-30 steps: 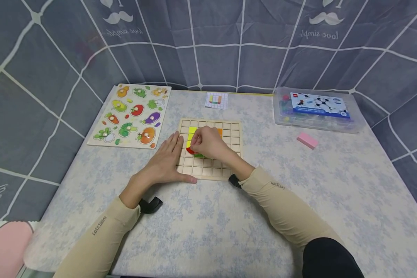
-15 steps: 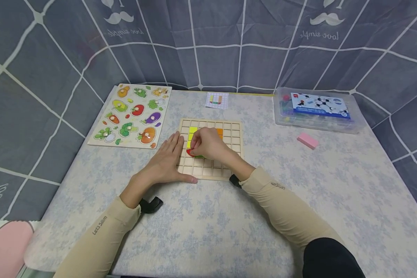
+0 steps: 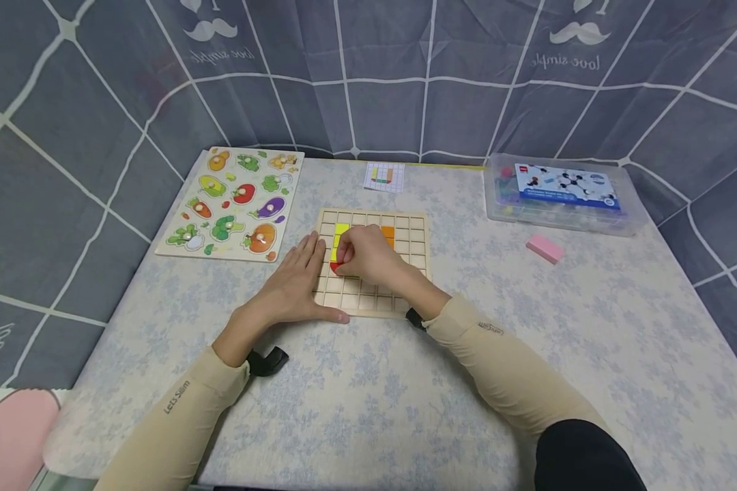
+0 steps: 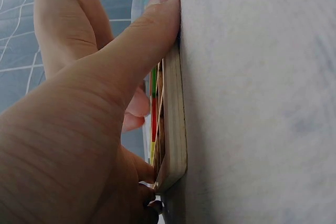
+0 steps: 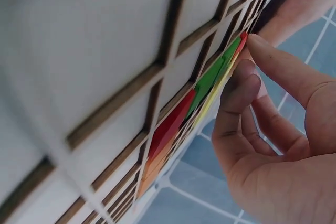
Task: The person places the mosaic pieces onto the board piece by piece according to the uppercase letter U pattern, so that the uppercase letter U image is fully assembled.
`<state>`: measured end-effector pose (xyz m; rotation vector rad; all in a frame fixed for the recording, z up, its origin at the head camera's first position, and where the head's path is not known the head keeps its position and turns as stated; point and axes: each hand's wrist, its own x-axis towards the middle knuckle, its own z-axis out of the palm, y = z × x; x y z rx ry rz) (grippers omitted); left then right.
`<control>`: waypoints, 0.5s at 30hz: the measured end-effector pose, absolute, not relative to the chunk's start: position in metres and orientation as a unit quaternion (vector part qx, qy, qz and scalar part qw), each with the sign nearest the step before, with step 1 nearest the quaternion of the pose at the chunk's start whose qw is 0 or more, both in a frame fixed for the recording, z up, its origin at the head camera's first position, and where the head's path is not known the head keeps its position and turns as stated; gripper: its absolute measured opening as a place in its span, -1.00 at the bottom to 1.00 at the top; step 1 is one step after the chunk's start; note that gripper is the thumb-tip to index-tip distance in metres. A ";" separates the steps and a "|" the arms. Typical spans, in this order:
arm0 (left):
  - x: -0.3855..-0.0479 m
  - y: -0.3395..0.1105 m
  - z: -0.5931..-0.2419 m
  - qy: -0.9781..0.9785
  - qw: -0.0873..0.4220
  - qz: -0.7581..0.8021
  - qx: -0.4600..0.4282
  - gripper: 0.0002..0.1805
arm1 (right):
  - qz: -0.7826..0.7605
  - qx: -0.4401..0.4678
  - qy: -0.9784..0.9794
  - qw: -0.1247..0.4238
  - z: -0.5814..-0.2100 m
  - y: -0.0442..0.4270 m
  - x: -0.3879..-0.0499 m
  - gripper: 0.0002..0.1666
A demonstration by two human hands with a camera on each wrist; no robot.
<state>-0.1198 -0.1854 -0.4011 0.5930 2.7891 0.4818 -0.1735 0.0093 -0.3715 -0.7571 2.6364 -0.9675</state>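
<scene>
In the head view, a wooden grid board lies mid-table. My left hand lies flat on its left edge, fingers straight, thumb along the front edge. My right hand is over the board with fingertips pinched at a small red rounded tile, which sits at the lower left corner of the pattern. Yellow tiles run above it, and orange tiles show beyond the hand. Green tiles and another red tile appear in the right wrist view; the right hand hides them from the head.
A small pattern card lies behind the board. A vegetable puzzle board is at the left. To the right are a clear plastic box and a pink block. Grey checked curtain surrounds the floral-covered table.
The red tile has turned slightly and now lines up under the yellow tiles. My right fingertips have stayed on it with small movements; the left hand has kept its place.
</scene>
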 end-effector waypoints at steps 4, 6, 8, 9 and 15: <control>-0.120 -0.184 -0.401 0.958 0.127 0.161 0.201 0.64 | -0.337 -0.248 0.901 0.117 -0.373 0.018 -0.175 -0.81; -0.120 -0.184 -0.401 0.958 0.129 0.162 0.200 0.64 | -0.335 -0.253 0.900 0.115 -0.375 0.022 -0.175 -0.82; -0.120 -0.184 -0.401 0.957 0.132 0.163 0.198 0.64 | -0.333 -0.260 0.899 0.112 -0.376 0.024 -0.175 -0.82; -0.120 -0.184 -0.401 0.957 0.133 0.163 0.198 0.64 | -0.331 -0.264 0.900 0.109 -0.376 0.025 -0.175 -0.82; -0.120 -0.185 -0.401 0.958 0.130 0.162 0.196 0.63 | -0.306 -0.276 0.907 0.090 -0.377 0.022 -0.174 -0.81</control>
